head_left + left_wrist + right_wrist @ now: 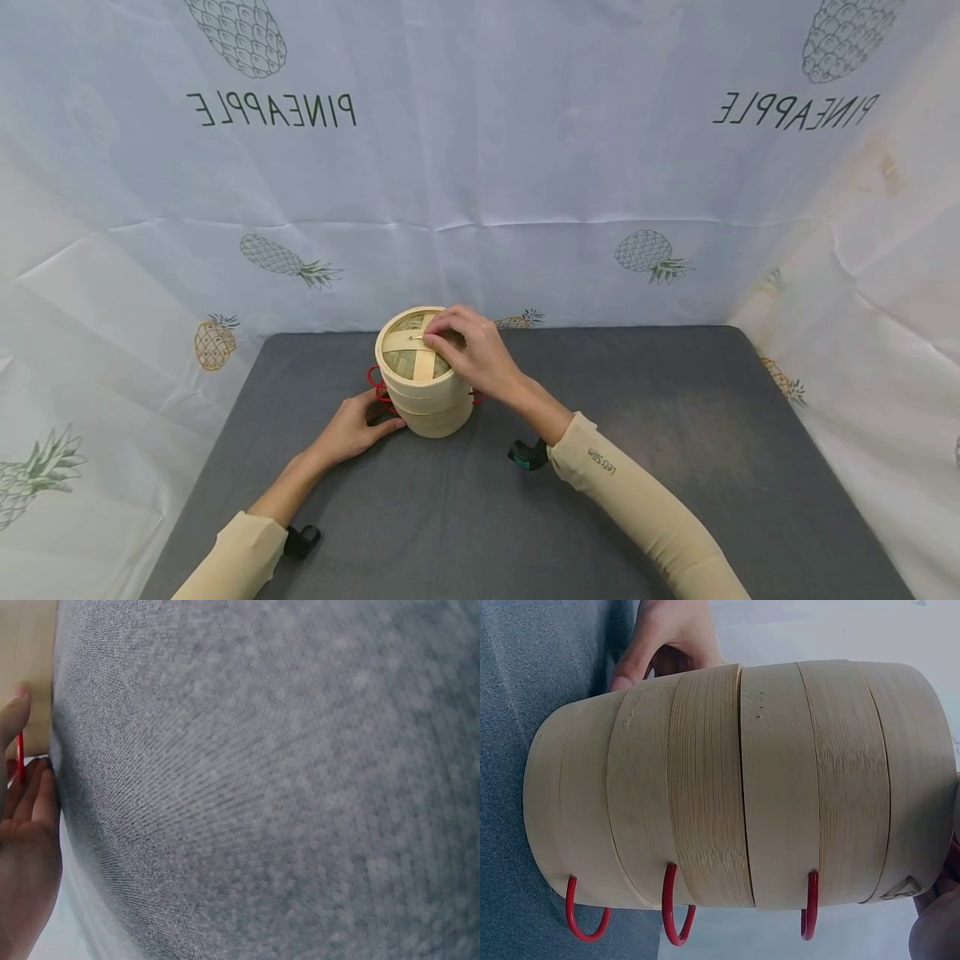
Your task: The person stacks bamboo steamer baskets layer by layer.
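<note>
While the left hand (352, 427) lies flat vs. the steamer (423, 375) base, right hand (472, 350) pinches, prob., the lid (415, 350) handle; lid not off yet.

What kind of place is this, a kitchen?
Probably not a kitchen: it looks like a makeshift recording booth. Pineapple-print cloth hangs all round as a backdrop, a grey mat covers the table, and only a bamboo steamer stands there.
</note>
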Available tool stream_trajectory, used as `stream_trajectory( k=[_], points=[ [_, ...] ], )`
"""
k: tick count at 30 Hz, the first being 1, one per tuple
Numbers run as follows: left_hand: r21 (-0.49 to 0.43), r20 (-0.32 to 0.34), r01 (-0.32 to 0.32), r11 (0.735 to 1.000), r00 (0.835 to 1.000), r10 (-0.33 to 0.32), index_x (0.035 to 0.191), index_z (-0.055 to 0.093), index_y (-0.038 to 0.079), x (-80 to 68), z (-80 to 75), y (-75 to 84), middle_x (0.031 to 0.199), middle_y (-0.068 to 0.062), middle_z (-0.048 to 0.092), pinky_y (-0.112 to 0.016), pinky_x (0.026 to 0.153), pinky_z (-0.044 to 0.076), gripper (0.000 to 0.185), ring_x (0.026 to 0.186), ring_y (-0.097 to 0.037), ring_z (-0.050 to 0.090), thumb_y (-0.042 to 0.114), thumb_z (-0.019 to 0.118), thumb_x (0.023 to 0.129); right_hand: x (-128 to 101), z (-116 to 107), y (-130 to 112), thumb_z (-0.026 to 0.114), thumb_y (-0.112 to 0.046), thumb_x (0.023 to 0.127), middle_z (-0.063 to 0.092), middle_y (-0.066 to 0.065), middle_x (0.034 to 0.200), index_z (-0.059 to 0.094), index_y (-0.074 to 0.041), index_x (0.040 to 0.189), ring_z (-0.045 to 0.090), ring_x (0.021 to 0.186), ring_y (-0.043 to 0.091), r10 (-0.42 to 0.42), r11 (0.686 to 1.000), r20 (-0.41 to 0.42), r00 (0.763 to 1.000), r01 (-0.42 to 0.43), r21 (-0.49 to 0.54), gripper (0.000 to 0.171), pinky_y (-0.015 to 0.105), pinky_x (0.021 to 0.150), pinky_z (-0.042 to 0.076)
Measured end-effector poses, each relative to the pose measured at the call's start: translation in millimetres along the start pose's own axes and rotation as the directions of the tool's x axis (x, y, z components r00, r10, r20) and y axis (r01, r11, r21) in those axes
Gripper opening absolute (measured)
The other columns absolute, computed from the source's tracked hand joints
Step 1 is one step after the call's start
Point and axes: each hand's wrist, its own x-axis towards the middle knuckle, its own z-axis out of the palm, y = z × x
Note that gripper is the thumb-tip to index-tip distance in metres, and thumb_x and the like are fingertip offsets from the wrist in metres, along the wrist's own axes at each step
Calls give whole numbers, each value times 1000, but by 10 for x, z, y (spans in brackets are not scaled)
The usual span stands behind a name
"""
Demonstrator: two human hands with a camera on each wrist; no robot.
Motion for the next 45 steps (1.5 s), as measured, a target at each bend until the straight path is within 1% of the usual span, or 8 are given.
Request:
stream_trajectory(
  k=[13, 17, 22, 24, 33, 38, 42, 45],
  points=[
    [-25, 14, 6, 1000, 1000, -5, 140, 67, 1, 23, 8, -38, 134, -18, 76, -45, 103, 62, 51, 125, -38, 75, 15, 86, 95, -24, -92, 28, 77, -14, 102, 76, 9, 113, 81, -7, 106, 73, 105, 22, 8, 1000, -25, 1000, -8, 10, 9, 33, 90, 61],
    [-11, 16, 8, 1000, 1000, -8, 144, 65, 1, 32, 7, -78, 137, -18, 74, -44, 103, 62, 55, 127, -36, 74, 16, 86, 95, -51, -149, 25, 77, -13, 102, 76, 10, 113, 81, -6, 106, 72, 99, 22, 3, 1000, -35, 999, -3, 12, 9, 40, 83, 60],
    [-21, 17, 2, 1000, 1000, -2, 146, 63, 1, 36, 20, -94, 140, -19, 73, -44, 104, 62, 57, 129, -36, 73, 15, 85, 95, -108, -230, 49, 78, -9, 100, 77, 11, 112, 80, -4, 107, 73, 102, 25, -15, 1000, -57, 998, 16, 14, 9, 47, 88, 62],
    [-21, 17, 1, 1000, 1000, 0, 146, 63, 1, 35, 22, -91, 140, -19, 73, -45, 104, 62, 56, 129, -36, 73, 15, 85, 96, -135, -273, 54, 78, -8, 100, 77, 11, 111, 80, -4, 107, 75, 104, 26, -25, 1000, -72, 997, 26, 6, 8, 47, 92, 63],
    [-9, 24, 2, 1000, 1000, -1, 145, 63, 2, 32, 5, -39, 138, -16, 73, -44, 104, 62, 55, 127, -34, 74, 12, 84, 96, -307, -505, 67, 80, -5, 97, 77, 11, 111, 80, -4, 105, 75, 107, 27, -30, 1000, -129, 991, 28, -14, 8, 44, 96, 62],
    [-7, 37, -4, 1000, 999, 4, 145, 64, 4, 38, -2, -28, 136, -13, 74, -43, 104, 62, 53, 124, -29, 75, 13, 83, 97, -457, -626, 94, 82, 1, 93, 78, 10, 109, 80, -5, 104, 74, 105, 27, -23, 999, -156, 987, 18, -35, 12, 45, 95, 62],
    [-12, 43, -11, 1000, 999, 11, 142, 65, 6, 30, -10, -19, 132, -10, 74, -41, 104, 62, 50, 121, -21, 76, 13, 84, 97, -588, -710, 117, 83, 2, 92, 78, 9, 108, 80, -6, 103, 75, 104, 26, -11, 998, -163, 987, 0, -69, 14, 45, 93, 62],
    [-19, 51, -15, 1000, 999, 16, 141, 64, 7, 20, -16, -11, 131, -10, 74, -42, 104, 62, 49, 120, -21, 75, 13, 84, 97, -686, -770, 130, 84, 2, 90, 78, 9, 109, 80, -6, 103, 75, 104, 27, -4, 995, -169, 986, -13, -97, 15, 46, 92, 62]
  ],
)
